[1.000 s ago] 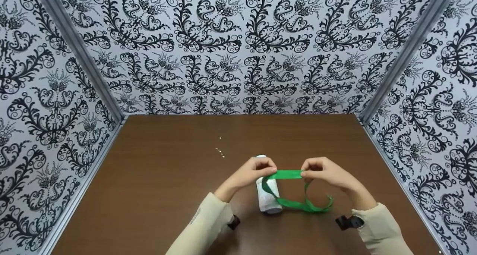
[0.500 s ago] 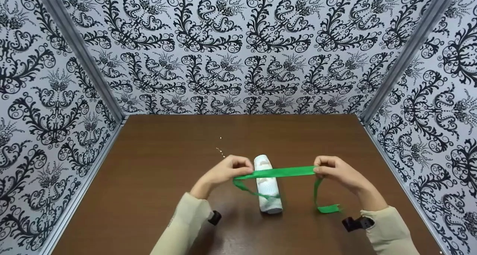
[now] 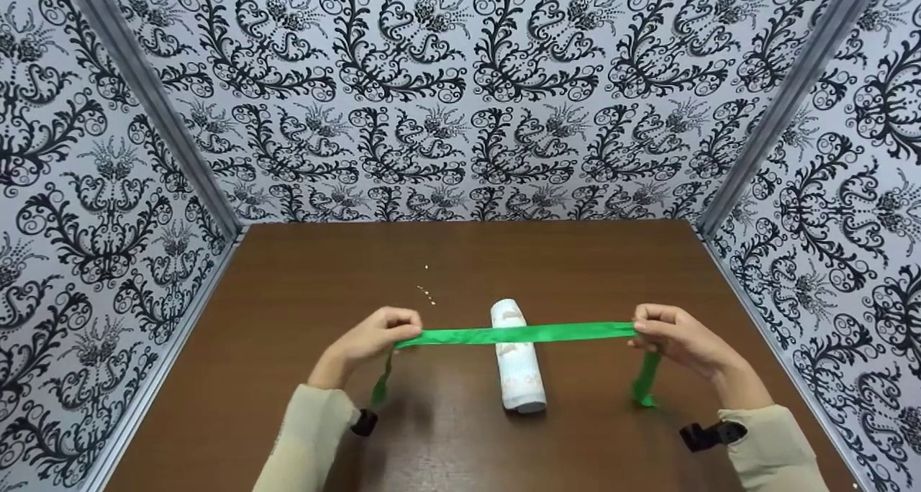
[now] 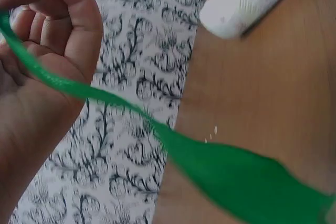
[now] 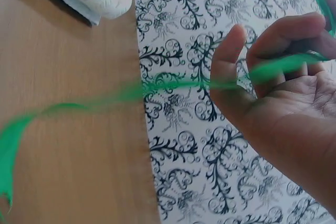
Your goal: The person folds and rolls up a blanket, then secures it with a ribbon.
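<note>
Green ribbon [image 3: 460, 336] stretches nearly level between the person's two hands, in front of them over the brown desk [image 3: 302, 276]. From the left come a black-and-white patterned wall [image 3: 93, 211] and a grey metal post [image 3: 155, 103]. A pale sleeve [image 3: 298, 434] with a black device [image 3: 365, 423] at its cuff leads to the left hand [image 3: 370, 337], which pinches the ribbon between thumb and fingers; a short loose end hangs below it. Beyond that hand, farther back, a few pale flecks [image 3: 427, 293] lie on the desk. Next is a white roll [image 3: 522, 377] with faint beige markings, lying lengthwise away from the person; the taut ribbon crosses in front of it in the head view, and whether the two touch cannot be told. At the right, the right hand [image 3: 676, 339] pinches the ribbon too, its other loose end dangling below. Another black device [image 3: 709, 435] sits at the right cuff.
</note>
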Demonstrator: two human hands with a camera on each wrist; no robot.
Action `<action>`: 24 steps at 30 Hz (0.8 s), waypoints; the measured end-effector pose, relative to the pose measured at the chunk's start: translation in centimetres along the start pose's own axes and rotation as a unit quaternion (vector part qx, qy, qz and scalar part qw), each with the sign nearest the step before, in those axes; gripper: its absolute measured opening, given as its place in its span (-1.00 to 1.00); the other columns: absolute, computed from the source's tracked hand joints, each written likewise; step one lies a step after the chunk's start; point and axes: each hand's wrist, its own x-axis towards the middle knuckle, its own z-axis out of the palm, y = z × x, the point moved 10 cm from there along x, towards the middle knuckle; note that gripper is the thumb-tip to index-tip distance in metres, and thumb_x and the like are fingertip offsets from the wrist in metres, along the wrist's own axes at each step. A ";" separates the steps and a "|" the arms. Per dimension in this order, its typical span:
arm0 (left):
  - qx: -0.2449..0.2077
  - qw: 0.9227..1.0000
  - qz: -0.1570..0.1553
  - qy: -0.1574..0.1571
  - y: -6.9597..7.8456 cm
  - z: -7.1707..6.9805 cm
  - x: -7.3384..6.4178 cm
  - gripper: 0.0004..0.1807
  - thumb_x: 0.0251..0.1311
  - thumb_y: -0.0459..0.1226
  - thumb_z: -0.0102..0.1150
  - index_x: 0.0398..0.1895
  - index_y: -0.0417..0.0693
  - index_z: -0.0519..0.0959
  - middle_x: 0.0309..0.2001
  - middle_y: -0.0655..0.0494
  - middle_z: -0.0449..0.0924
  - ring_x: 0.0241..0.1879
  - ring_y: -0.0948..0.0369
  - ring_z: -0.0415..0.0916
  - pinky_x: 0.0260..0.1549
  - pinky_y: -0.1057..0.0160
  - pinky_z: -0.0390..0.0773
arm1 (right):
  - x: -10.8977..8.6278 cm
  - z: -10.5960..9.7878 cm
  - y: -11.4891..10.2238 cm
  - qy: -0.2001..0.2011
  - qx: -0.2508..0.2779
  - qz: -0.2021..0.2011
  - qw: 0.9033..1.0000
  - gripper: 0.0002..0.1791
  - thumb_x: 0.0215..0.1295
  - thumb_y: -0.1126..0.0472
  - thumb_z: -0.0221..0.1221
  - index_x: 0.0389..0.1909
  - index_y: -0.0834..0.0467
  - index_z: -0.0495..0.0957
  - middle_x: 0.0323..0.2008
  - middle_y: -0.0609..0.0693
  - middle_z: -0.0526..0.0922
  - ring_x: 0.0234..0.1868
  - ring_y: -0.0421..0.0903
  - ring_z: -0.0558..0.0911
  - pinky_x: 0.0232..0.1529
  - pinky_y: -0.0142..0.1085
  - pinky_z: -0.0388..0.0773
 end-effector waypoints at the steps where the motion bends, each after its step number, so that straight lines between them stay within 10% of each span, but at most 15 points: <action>1: -0.013 1.000 -0.003 0.000 -0.2 -0.3 -0.5 -0.71 0.47 -0.31 -0.03 -0.40 -0.36 0.42 -0.56 0.33 0.37 -0.57 0.35 0.22 -0.55 0.34 0.23 | -0.2 -0.3 0.1 0.000 0.010 0.001 1.000 -0.64 0.51 0.42 -0.21 -0.35 0.01 0.46 -0.50 -0.20 0.41 -0.45 -0.22 0.37 0.03 -0.37 0.59; 11: -0.092 0.996 -0.014 0.003 -2.9 -3.6 -5.1 -0.74 0.56 -0.30 -0.20 -0.35 -0.06 0.43 -0.55 0.30 0.28 -0.60 0.27 0.08 -0.54 0.20 0.13 | -3.2 -2.9 0.9 -0.042 0.129 0.002 0.991 -0.49 0.56 0.39 -0.45 -0.23 0.05 0.51 -0.35 -0.16 0.59 -0.22 -0.24 0.58 0.17 -0.27 0.51; 24: -0.147 0.981 -0.091 0.086 -6.5 -7.6 -10.4 -0.72 0.58 -0.25 -0.23 -0.28 0.02 0.50 -0.47 0.31 0.35 -0.51 0.34 0.20 -0.40 0.26 0.21 | -6.5 -6.9 2.9 -0.041 0.272 0.017 0.961 -0.44 0.59 0.24 -0.58 -0.36 0.13 0.43 -0.27 -0.04 0.65 -0.07 -0.09 0.59 0.31 -0.21 0.38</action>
